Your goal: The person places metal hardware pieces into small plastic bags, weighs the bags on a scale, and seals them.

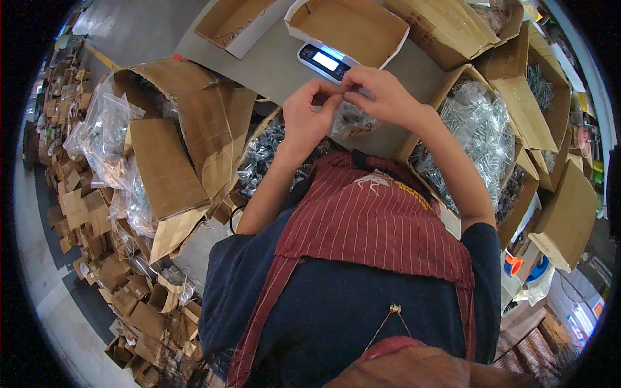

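Observation:
Over the table edge, a small clear plastic bag hangs with little parts inside, too blurred to name. My left hand pinches its top from one side. From the other side my right hand is closed on it too, with the fingertips of both hands meeting. Just beyond the hands lies a white device with a dark panel and lit screen. It rests against an open white-sided cardboard box, whose inside is brown.
A carton of silver and dark bagged parts stands at my left, beside a large brown carton. To my right is a carton of bagged metal fasteners, with more open cartons beyond. Many cardboard boxes pile on the floor at far left.

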`<state>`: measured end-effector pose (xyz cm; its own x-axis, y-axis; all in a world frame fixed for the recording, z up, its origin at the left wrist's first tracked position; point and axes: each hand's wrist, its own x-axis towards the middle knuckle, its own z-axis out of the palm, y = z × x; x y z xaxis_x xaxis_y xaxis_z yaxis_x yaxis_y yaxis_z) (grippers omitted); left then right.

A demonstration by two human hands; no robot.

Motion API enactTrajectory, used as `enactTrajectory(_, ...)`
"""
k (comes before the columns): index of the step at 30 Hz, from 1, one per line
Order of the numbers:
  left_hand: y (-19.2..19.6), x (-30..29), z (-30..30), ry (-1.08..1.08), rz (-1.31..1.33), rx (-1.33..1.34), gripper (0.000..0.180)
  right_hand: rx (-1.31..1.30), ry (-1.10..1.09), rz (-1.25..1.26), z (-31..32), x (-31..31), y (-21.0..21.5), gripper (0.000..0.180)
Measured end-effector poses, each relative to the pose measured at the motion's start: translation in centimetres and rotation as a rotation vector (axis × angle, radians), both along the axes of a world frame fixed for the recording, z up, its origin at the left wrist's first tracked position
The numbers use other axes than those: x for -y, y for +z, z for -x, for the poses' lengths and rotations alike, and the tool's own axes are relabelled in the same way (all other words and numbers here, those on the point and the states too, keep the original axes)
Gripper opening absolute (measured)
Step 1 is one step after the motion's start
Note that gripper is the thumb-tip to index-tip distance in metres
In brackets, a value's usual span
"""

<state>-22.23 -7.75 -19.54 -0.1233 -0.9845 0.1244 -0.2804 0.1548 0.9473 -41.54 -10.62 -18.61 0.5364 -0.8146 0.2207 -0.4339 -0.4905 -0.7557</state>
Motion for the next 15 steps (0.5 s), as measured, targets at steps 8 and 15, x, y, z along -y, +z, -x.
enactTrajectory(8, -0.5, 0.8, -0.7, 0.011, 0.021, 0.008, 0.009, -0.082, 0.038, 0.212, -0.5, 0.1, -0.5, 0.011)
enactTrajectory(15, -2.5, 1.7, -2.8, 0.067, -0.049, -0.064, 0.009, -0.156, 0.050, 0.154, 2.4, 0.1, -1.5, 0.014)
